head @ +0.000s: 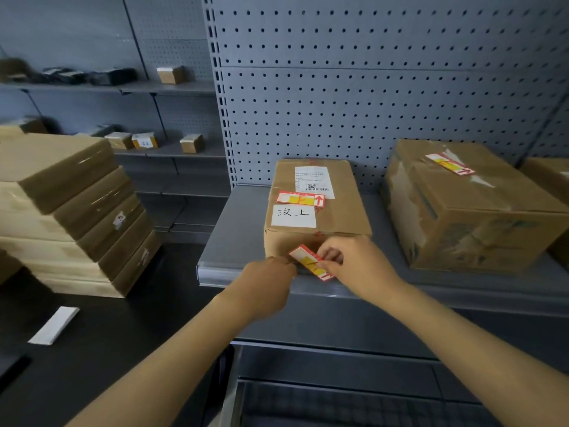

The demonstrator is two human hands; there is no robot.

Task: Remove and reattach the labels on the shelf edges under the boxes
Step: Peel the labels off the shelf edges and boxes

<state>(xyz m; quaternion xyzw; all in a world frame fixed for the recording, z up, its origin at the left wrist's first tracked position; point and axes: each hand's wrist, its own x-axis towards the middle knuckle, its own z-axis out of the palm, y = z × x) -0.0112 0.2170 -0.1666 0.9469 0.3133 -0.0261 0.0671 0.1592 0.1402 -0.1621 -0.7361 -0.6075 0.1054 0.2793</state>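
Grey pegboard shelf (240, 241) here, cardboard box (317, 208) on it. We've got the red-and-yellow label (309, 261) pinched in our right hand (354, 266) fingers, tilted at the shelf edge (246, 277) below the box; left hand (268, 285) curled closed beside it, grip unclear.

Lighting: dim, cool, even; source not visible. Grey perforated metal back panel (369, 87) evenly lit, no hot spots. Glare: soft sheen on the clear tape of the stacked flat brown cardboard cartons (77, 204) at left. Shadows: faint, darkest under the front lip of the grey metal shelf (234, 241) and on the black floor (123, 334). Focus: centre fairly sharp; handwriting on the white paper label (294, 215) legible. Far left shelving soft and smeared. Distortion: wide-angle bowing; uprights lean at the edges.
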